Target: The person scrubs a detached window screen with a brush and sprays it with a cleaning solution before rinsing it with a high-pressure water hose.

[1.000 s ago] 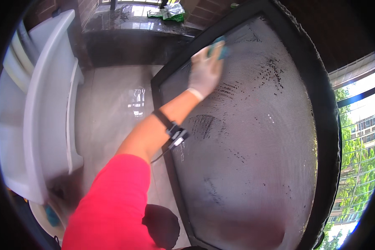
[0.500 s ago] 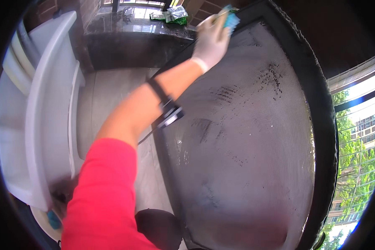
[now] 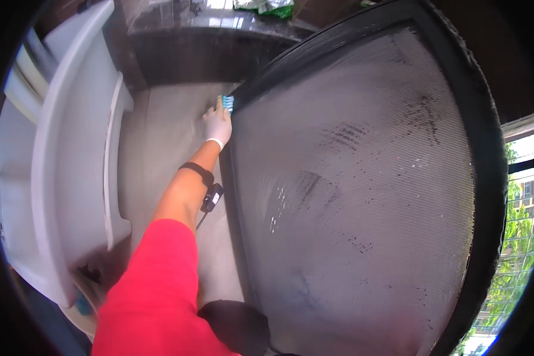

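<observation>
My left hand (image 3: 218, 123), in a whitish glove, is closed around a small scrub brush (image 3: 228, 104) with light blue and white bristles. The brush is against the left edge, near the upper left corner, of a large mesh window screen (image 3: 350, 178) in a dark frame. Dark droplet-like patches and streaks mark the mesh. The screen stands tilted and takes up the right half of the view. Around my left forearm runs a black strap with a small black device (image 3: 212, 197) and a cable. My right hand does not show.
A white plastic basin-like piece (image 3: 71, 160) stands on the left. Grey floor tiles (image 3: 160, 148) lie between it and the screen. A shiny dark stone ledge (image 3: 190, 24) at the back bears a green and silver packet (image 3: 267, 6). At the right is a barred window (image 3: 519, 237).
My left hand has moved with the brush from the screen's top edge down and left to its left edge. My view has shifted, so the screen appears further right and lower.
</observation>
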A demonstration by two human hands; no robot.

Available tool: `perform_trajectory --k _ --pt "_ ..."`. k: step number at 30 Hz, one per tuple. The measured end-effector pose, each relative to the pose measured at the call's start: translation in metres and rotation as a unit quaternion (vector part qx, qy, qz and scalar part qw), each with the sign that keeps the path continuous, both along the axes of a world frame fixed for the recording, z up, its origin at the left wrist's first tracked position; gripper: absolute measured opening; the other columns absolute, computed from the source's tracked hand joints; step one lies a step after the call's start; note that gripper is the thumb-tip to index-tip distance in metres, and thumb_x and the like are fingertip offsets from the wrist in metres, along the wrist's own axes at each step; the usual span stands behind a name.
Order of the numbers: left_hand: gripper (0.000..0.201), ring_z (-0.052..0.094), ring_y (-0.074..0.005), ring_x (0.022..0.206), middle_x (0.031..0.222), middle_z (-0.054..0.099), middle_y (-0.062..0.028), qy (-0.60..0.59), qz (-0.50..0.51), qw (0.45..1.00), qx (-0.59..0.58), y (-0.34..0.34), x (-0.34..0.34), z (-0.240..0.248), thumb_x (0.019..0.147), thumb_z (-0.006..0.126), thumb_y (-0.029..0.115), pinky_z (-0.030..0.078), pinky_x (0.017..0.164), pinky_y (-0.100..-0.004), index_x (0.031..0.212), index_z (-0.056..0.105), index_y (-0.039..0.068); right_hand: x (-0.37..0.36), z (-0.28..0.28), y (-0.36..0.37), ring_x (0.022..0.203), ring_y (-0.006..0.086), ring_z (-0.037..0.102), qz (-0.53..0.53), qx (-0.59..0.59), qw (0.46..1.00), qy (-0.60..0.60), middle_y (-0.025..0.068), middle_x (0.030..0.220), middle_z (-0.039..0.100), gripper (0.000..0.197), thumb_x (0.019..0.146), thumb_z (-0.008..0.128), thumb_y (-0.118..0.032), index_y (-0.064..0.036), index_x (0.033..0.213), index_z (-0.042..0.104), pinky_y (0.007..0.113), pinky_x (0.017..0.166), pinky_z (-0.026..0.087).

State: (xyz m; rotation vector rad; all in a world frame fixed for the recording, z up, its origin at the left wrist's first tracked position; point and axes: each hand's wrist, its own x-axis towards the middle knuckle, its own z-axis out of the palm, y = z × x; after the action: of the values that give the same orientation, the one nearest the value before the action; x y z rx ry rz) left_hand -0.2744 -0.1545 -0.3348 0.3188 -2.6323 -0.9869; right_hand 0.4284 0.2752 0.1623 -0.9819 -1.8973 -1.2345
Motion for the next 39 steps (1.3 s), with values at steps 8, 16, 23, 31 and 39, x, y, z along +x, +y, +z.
perform_trajectory --k 8,16,23,31,39 --pt "0.053 0.048 -0.0422 0.106 0.115 0.052 -0.0263 -0.019 0.008 1.000 -0.003 0.011 0.068 -0.013 0.093 0.042 0.026 0.037 0.095 -0.0472 0.141 0.033 0.007 -0.013 0.001 -0.003 0.098 0.0316 0.060 0.013 -0.003 1.000 0.008 0.0198 0.108 0.062 0.042 0.101 0.033 -0.026 0.0027 0.120 0.055 0.036 0.086 0.047" --pt "0.055 0.039 -0.0416 0.109 0.126 0.038 -0.0239 -0.018 -0.253 0.965 0.066 0.027 0.290 0.038 0.087 0.056 0.017 0.033 0.099 -0.0488 0.140 0.041 0.013 -0.014 -0.011 0.002 0.100 0.0309 0.059 0.027 -0.024 0.998 0.052 0.0192 0.111 0.061 0.044 0.101 0.032 -0.029 0.0021 0.121 0.055 0.035 0.088 0.046" --pt "0.052 0.041 -0.0422 0.112 0.125 0.043 -0.0247 -0.051 0.024 0.993 0.099 0.023 0.059 0.020 0.092 0.046 0.021 0.036 0.097 -0.0482 0.141 0.034 0.008 -0.015 -0.013 -0.001 0.102 0.0303 0.059 0.042 -0.041 0.996 0.074 0.0187 0.113 0.061 0.046 0.101 0.031 -0.031 0.0015 0.122 0.055 0.035 0.090 0.045" --pt "0.059 0.039 -0.0401 0.110 0.123 0.041 -0.0242 0.012 -0.114 0.987 0.108 0.044 0.209 0.025 0.090 0.051 0.017 0.033 0.098 -0.0466 0.144 0.030 0.007 -0.025 -0.017 -0.001 0.104 0.0296 0.058 0.054 -0.086 0.986 0.131 0.0181 0.115 0.061 0.048 0.101 0.030 -0.034 0.0008 0.123 0.055 0.034 0.092 0.044" --pt "0.062 0.034 -0.0394 0.116 0.127 0.034 -0.0252 -0.072 -0.281 0.946 0.142 0.028 0.292 0.038 0.089 0.050 0.012 0.028 0.102 -0.0464 0.146 0.025 0.006 -0.019 -0.020 0.007 0.106 0.0289 0.058 0.052 -0.128 0.971 0.194 0.0176 0.118 0.060 0.050 0.102 0.029 -0.036 0.0001 0.125 0.055 0.033 0.094 0.043"
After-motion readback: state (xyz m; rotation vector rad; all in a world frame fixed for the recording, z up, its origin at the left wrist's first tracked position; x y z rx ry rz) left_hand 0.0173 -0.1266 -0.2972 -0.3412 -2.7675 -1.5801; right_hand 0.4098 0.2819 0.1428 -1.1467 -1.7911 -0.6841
